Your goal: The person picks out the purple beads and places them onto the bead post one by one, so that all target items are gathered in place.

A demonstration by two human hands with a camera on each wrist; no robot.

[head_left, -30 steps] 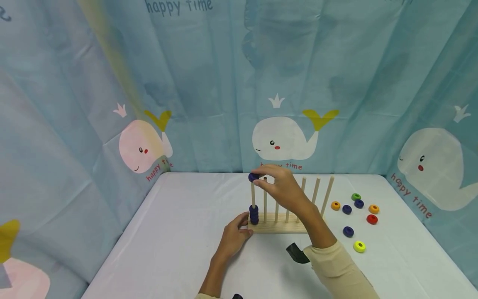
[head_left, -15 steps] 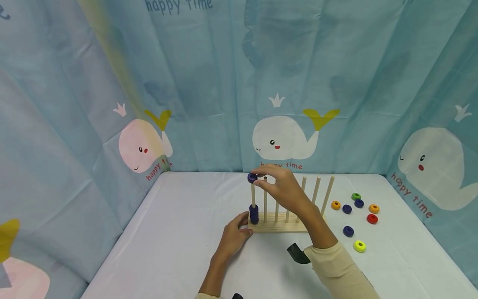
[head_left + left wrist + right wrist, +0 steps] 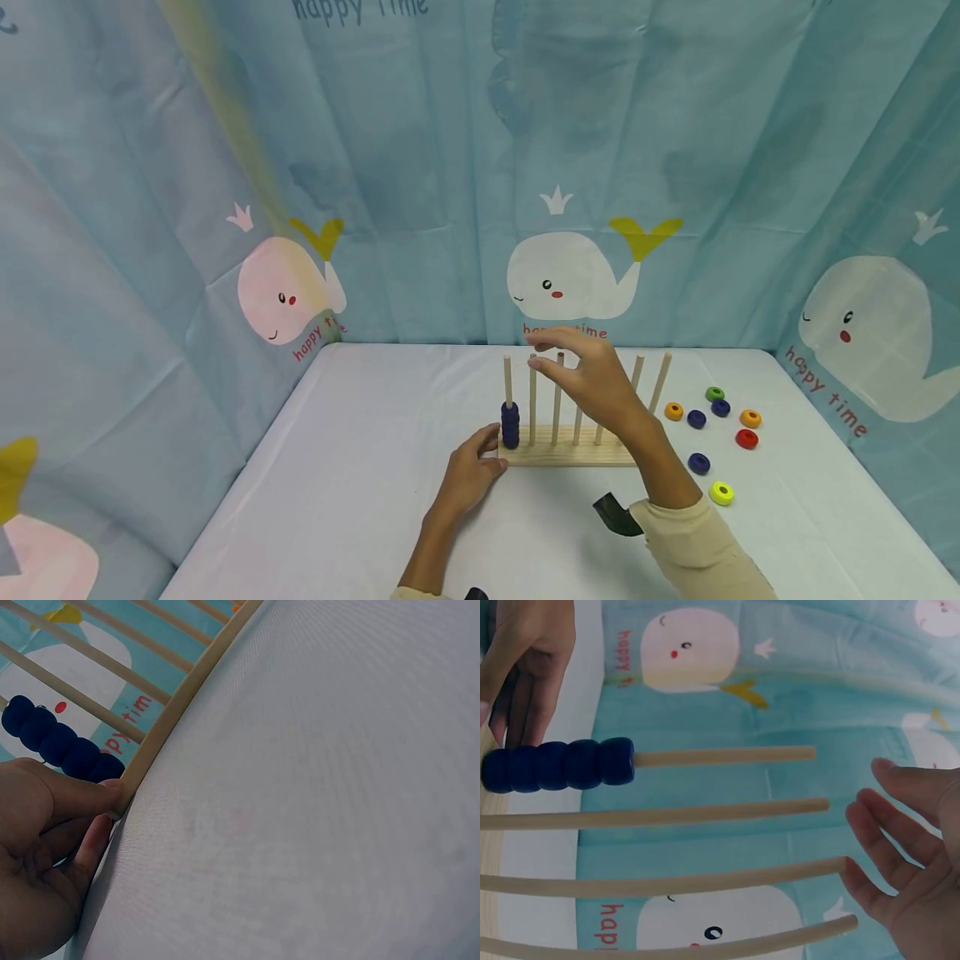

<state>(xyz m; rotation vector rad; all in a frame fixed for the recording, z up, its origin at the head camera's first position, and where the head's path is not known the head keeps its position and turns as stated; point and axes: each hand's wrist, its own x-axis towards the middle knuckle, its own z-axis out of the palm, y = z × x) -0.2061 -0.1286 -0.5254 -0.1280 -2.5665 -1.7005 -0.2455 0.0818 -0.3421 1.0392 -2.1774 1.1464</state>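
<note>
A wooden peg rack [image 3: 573, 458] with upright pegs stands on the white table. On its leftmost peg [image 3: 508, 382] sits a stack of several dark blue rings [image 3: 559, 765], which covers the peg's lower half. My left hand [image 3: 467, 477] grips the left end of the rack's base; in the left wrist view, the thumb [image 3: 82, 796] lies along the base's edge. Above the pegs is my right hand [image 3: 592, 379], holding nothing, thumb and fingers parted. In the right wrist view its fingers hover around the peg tips.
Loose rings lie right of the rack: orange [image 3: 674, 411], green [image 3: 715, 393], blue [image 3: 699, 463], red [image 3: 746, 439] and yellow [image 3: 722, 493] among them. A blue whale-print curtain [image 3: 420, 208] hangs behind the table [image 3: 337, 483].
My right hand has let go of a blue ring, which dropped down the leftmost peg onto the stack. That hand has then moved right. The left hand stays at the base.
</note>
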